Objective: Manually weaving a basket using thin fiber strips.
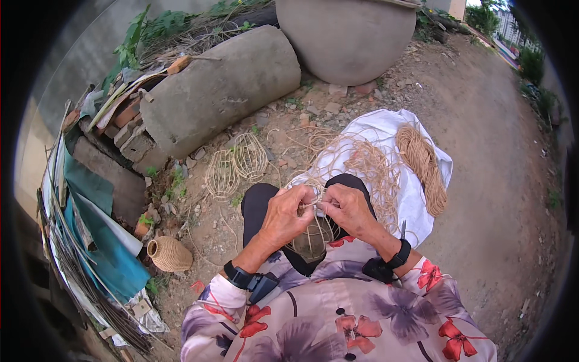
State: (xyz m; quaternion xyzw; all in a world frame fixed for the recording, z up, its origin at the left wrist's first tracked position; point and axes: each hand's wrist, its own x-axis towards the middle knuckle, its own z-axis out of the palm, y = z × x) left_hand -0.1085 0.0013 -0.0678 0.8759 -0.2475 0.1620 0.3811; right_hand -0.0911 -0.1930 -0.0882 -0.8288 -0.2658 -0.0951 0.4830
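Note:
Between my knees is a round open cage frame (313, 238) of pale rods or cord, partly hidden by my hands. My left hand (286, 214) is closed on pale cord at the top of the frame, fingers curled. My right hand (344, 208) pinches the cord just beside it, thumb and forefinger together, nearly touching the left. Tangled tan cord (368, 166) trails from there over a white sack (338, 139), where a thick coiled hank of tan cord (422, 172) lies at the right.
Two wire-like cage frames (247, 157) and a woven jar-shaped basket (170, 253) lie on the dirt. A concrete pipe (220, 90), large clay-coloured vat (344, 33) and rubble pile (126, 120) stand ahead-left, with teal sheeting (102, 211) at left. A dirt path (494, 151) runs along the right.

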